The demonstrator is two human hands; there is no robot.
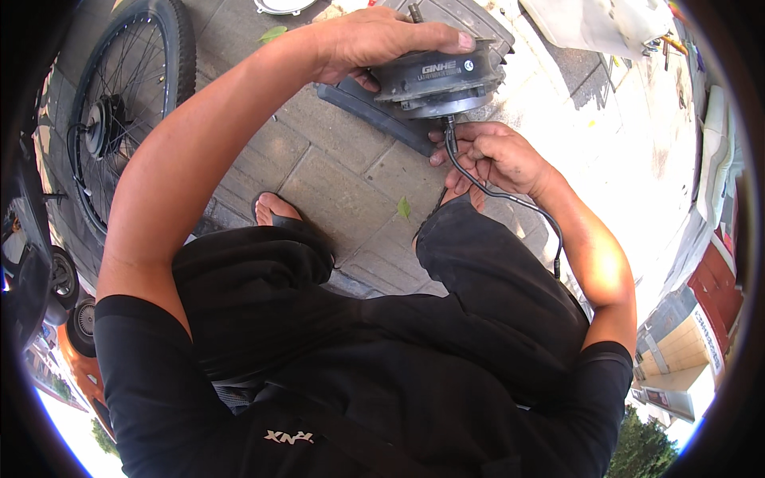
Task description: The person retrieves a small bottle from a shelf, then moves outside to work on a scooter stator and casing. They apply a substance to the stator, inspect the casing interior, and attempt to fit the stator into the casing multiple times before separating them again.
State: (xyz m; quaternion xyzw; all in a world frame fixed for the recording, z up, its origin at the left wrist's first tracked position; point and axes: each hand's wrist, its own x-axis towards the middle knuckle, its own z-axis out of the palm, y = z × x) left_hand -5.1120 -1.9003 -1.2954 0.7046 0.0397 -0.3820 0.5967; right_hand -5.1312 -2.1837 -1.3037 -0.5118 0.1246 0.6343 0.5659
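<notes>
My left hand [368,41] grips a black, round e-bike hub motor [438,73] from its upper left side, with the thumb lying along the top. The motor is tilted, and a silvery ring shows on its near face. From the axle on that face a black cable [518,195] leaves and curves down over my right forearm side, its end hanging near my knee. Just below the axle is my right hand [502,158], fingers curled together behind and beside the cable. What its fingertips hold, if anything, I cannot make out.
A spoked wheel [96,119] with a hub motor stands at the left. Behind the motor lies a grey ribbed plastic piece [470,20], with a dark long bar [374,115] on the paving below. My sandalled feet [275,209] flank the paving. A whitish container [590,24] sits far right.
</notes>
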